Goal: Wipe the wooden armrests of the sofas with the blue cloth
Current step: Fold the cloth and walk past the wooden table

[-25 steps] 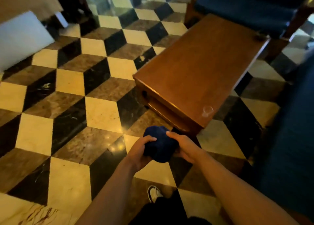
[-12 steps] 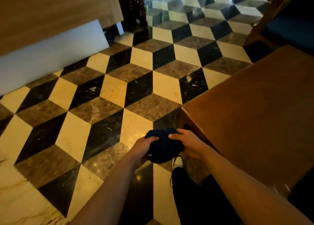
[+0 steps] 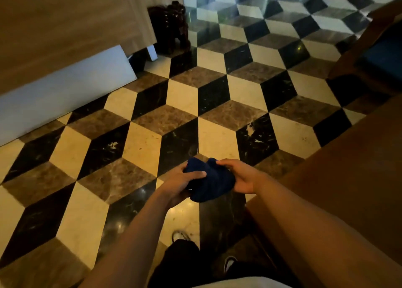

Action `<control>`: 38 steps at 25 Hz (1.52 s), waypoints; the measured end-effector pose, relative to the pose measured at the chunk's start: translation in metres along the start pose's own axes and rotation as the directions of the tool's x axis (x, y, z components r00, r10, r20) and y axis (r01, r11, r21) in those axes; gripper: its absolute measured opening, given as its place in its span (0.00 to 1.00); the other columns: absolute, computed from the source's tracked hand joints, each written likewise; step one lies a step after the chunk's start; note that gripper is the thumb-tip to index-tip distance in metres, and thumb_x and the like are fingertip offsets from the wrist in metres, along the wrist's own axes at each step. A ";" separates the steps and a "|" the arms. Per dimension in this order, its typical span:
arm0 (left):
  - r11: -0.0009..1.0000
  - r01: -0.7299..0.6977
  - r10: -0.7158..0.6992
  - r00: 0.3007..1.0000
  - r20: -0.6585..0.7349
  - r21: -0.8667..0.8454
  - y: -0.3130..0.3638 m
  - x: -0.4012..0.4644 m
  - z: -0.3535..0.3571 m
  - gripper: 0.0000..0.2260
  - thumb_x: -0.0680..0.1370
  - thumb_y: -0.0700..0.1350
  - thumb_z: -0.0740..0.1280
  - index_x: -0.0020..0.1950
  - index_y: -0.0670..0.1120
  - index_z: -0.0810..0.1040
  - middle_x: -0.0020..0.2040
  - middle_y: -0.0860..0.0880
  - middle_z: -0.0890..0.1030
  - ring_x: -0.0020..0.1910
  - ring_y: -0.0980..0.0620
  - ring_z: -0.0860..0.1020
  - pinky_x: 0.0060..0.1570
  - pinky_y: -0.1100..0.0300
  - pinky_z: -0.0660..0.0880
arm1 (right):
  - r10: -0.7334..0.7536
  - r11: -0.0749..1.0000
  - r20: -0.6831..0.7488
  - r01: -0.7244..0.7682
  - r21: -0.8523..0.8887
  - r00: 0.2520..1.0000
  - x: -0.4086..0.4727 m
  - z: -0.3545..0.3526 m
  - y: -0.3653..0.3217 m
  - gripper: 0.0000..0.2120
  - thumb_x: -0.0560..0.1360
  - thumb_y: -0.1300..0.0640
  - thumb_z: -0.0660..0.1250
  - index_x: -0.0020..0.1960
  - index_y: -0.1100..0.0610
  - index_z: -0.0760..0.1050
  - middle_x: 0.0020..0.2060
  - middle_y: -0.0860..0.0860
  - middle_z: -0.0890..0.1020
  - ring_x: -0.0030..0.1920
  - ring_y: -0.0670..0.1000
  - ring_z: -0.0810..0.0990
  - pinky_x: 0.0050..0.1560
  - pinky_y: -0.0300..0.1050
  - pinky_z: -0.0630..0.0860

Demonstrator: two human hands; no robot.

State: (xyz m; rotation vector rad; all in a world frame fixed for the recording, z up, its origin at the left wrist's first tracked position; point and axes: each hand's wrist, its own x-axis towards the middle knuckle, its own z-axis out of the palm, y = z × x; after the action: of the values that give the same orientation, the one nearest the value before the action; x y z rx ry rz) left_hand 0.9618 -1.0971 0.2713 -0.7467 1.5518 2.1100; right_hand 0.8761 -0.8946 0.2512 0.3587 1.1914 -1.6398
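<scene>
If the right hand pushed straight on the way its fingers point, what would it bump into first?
The blue cloth. The right hand already grips it, fingers pointing leftward; just past the cloth is the left hand, holding the other side.

No legible text, labels, brands, nos. or signs anywhere in view. Checked all surfaces near to far, left to right: none carrying print or markings.
</scene>
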 end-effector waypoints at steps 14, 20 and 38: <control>0.940 0.296 -0.338 0.883 0.326 0.170 0.245 0.349 0.077 0.31 0.66 0.47 0.81 0.68 0.42 0.79 0.62 0.41 0.85 0.59 0.41 0.84 0.52 0.48 0.82 | -0.398 0.875 -0.675 0.478 -0.075 0.621 0.101 -0.098 -0.290 0.20 0.74 0.61 0.76 0.61 0.49 0.74 0.56 0.54 0.84 0.53 0.55 0.85 0.47 0.48 0.84; 0.886 0.224 -0.393 0.829 0.399 0.406 0.294 0.483 0.247 0.26 0.68 0.43 0.79 0.66 0.43 0.80 0.56 0.42 0.87 0.55 0.42 0.86 0.50 0.48 0.83 | -0.262 0.808 -0.863 0.587 0.048 0.431 0.098 -0.246 -0.366 0.19 0.75 0.58 0.75 0.60 0.46 0.71 0.55 0.53 0.81 0.53 0.55 0.83 0.49 0.52 0.83; 0.409 0.363 -0.871 0.430 0.238 0.837 0.368 0.750 0.741 0.30 0.75 0.56 0.74 0.65 0.33 0.76 0.53 0.37 0.83 0.45 0.41 0.80 0.40 0.51 0.79 | 0.136 0.548 -0.988 0.825 0.135 0.071 -0.007 -0.618 -0.597 0.27 0.76 0.63 0.73 0.72 0.56 0.68 0.63 0.57 0.78 0.64 0.60 0.79 0.67 0.63 0.76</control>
State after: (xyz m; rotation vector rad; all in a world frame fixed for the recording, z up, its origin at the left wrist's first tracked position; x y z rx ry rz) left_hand 0.0286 -0.4843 0.2369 -0.1965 1.1340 0.8400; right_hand 0.1805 -0.3907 0.2822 2.1551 1.5152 -2.4772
